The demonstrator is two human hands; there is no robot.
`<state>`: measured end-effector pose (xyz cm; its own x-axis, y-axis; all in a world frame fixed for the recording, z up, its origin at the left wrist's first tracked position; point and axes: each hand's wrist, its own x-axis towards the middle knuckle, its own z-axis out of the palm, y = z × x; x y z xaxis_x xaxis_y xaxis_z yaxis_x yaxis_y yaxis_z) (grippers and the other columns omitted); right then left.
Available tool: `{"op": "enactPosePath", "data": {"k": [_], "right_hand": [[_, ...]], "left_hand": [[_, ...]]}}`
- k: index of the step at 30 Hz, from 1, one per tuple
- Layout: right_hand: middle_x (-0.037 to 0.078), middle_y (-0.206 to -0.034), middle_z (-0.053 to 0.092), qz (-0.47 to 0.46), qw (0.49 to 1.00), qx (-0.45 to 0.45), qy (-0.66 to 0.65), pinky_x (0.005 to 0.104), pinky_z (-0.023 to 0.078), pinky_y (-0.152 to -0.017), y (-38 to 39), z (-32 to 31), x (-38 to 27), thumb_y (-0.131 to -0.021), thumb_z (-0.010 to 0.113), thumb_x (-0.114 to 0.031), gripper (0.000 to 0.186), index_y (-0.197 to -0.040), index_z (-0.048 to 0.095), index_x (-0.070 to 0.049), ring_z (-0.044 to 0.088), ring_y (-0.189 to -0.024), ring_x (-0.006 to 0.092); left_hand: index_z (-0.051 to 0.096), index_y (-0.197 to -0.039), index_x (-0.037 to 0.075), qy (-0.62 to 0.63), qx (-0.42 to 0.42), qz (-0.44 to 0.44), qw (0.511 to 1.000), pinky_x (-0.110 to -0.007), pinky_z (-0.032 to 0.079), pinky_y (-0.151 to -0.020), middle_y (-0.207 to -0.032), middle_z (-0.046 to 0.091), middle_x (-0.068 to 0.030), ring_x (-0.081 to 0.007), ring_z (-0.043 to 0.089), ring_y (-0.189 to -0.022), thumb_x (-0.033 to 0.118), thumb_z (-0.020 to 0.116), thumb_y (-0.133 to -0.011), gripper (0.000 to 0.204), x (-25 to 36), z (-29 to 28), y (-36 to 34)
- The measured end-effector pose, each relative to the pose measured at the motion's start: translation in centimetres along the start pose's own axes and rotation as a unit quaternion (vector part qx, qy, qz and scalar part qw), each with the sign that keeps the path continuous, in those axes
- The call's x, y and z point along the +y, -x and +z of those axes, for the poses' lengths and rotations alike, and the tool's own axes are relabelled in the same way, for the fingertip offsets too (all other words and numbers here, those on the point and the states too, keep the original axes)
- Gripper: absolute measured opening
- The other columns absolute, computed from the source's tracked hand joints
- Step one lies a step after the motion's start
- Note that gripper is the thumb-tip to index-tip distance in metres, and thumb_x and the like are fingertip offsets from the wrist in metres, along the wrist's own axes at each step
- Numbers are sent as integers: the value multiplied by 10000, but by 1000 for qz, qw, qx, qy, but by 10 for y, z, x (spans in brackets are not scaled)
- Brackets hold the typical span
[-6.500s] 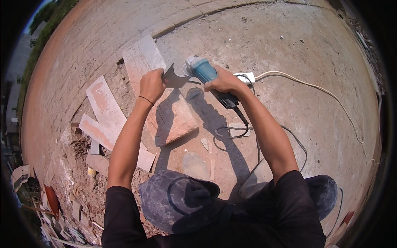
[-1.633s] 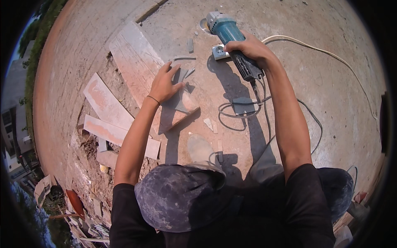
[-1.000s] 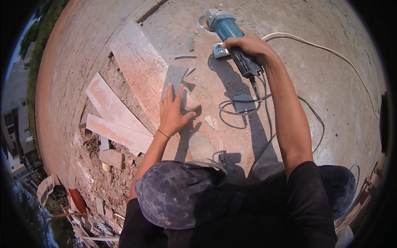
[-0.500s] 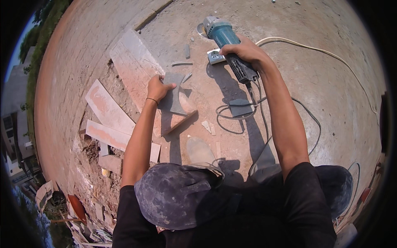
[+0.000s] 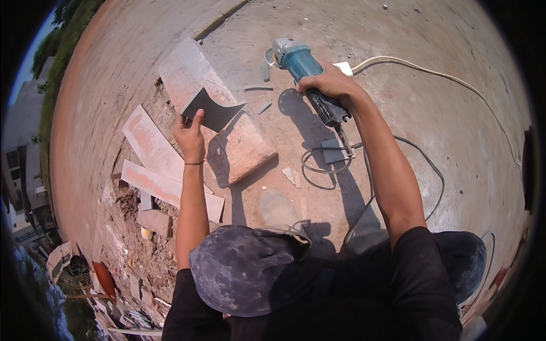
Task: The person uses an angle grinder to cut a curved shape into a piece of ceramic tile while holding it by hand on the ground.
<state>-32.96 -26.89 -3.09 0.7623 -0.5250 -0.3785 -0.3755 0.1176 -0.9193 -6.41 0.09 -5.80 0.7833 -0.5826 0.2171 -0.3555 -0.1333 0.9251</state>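
Pinched between thumb and fingers of my left hand (image 5: 189, 136) is a dark grey tile piece (image 5: 211, 112) with a concave curved edge. It is tilted and raised above a long dusty stone slab (image 5: 247, 149), casting a shadow on it. My right hand (image 5: 335, 85) is wrapped round the body of a teal and black angle grinder (image 5: 300, 61), held off the ground to the right of the slab. The grinder's disc (image 5: 271, 58) points to the far left; whether it spins I cannot tell. Its dark cord (image 5: 343, 136) hangs from the rear end.
Pale tile strips (image 5: 152, 136) lie left of the slab over broken rubble (image 5: 136, 227). Small offcuts (image 5: 259, 88) lie between slab and grinder. A grey tile piece (image 5: 334, 151) rests under the looped cord. A white socket block (image 5: 344, 69) with a cream cable (image 5: 421, 63) sits behind my right hand.
My left hand has lifted the tile piece off the slab, moved it left and tilted it up. The grinder has shifted slightly nearer and left, now covering most of the socket block.
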Motion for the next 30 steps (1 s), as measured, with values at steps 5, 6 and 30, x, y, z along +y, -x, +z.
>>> {"op": "enactPosePath", "data": {"k": [5,6,30], "right_hand": [[143,-997,633,-12,999,-37,24,340,497,-779,0,25,5,-623,801,-246,689,-1207,546,17,622,-880,227],[161,-1038,639,-15,998,-30,60,333,492,-817,-11,30,21,-612,810,-278,750,-1242,540,29,625,-924,244],[289,-1150,660,-18,985,-50,164,383,511,-918,-19,79,41,-583,820,-354,903,-1323,516,64,654,-1064,384]], "left_hand": [[597,-1128,-24,22,5,36,999,-267,505,-843,-1027,683,-70,-127,640,-928,53,715,-919,252,-16,3,16],[599,-1130,-29,23,-8,40,999,-272,509,-851,-1034,688,-76,-130,646,-940,36,711,-915,251,-17,1,20],[638,-1090,-47,-25,-12,44,999,-284,521,-841,-1001,720,-92,-141,675,-924,16,723,-887,230,-15,-4,23]]}}
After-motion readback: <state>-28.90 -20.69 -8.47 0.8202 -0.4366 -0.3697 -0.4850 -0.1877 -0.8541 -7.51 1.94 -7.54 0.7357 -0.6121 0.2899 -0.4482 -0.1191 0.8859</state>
